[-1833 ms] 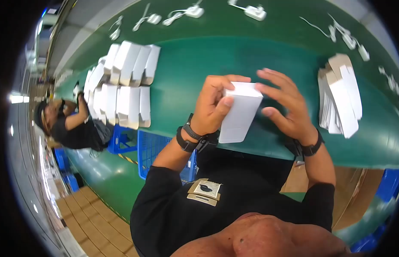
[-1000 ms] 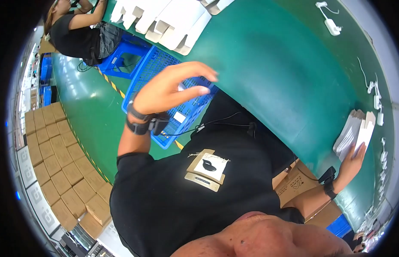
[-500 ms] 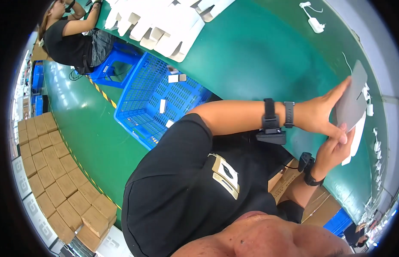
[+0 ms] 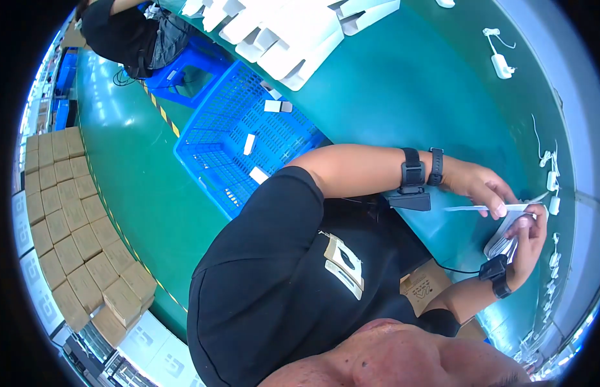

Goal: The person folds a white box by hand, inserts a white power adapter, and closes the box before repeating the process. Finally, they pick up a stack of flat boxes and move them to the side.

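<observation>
My left hand, with two black bands on its wrist, reaches across my body and pinches a flat white carton blank, seen almost edge-on. My right hand comes up from below and grips the far end of the same blank, just above a stack of flat white blanks lying on the green table. Both hands are close together at the table's right end.
A blue plastic crate with a few small white pieces stands on the green floor. Folded white boxes lie at the table's far end. White chargers with cables line the table edge. Another person sits upper left. Cardboard boxes are stacked at left.
Earlier both hands held a folded white box. My left hand then swung over the blue crate, and now both hands are at the stack of blanks with one blank lifted.
</observation>
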{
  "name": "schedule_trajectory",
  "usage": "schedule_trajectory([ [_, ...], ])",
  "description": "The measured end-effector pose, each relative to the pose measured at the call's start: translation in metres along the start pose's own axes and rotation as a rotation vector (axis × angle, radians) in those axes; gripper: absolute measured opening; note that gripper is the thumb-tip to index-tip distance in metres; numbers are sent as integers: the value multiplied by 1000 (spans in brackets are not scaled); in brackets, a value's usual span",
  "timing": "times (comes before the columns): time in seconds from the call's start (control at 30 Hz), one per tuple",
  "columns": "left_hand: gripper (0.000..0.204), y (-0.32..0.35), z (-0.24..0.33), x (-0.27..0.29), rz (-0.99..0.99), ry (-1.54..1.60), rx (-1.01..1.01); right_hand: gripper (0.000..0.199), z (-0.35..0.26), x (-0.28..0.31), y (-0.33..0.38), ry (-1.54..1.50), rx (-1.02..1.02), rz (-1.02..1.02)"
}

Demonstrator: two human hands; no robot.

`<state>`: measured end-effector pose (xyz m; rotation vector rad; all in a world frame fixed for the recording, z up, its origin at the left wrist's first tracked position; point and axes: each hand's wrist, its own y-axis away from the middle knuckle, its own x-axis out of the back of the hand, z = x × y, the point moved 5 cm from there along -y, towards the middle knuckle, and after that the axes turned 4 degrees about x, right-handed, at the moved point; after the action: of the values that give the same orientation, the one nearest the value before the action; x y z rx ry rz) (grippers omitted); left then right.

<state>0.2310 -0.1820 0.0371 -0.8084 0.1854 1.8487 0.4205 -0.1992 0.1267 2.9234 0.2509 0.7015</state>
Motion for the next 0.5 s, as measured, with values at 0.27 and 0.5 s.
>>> schedule_trajectory([
  [0.27, 88, -34, 40, 54, 470, -517, -389, 47, 1, -6, -58, -91, 344, 250],
  [0.5, 65, -86, 82, 92, 427, -248, -165, 35, 13, 8, -143, -275, 465, 253],
])
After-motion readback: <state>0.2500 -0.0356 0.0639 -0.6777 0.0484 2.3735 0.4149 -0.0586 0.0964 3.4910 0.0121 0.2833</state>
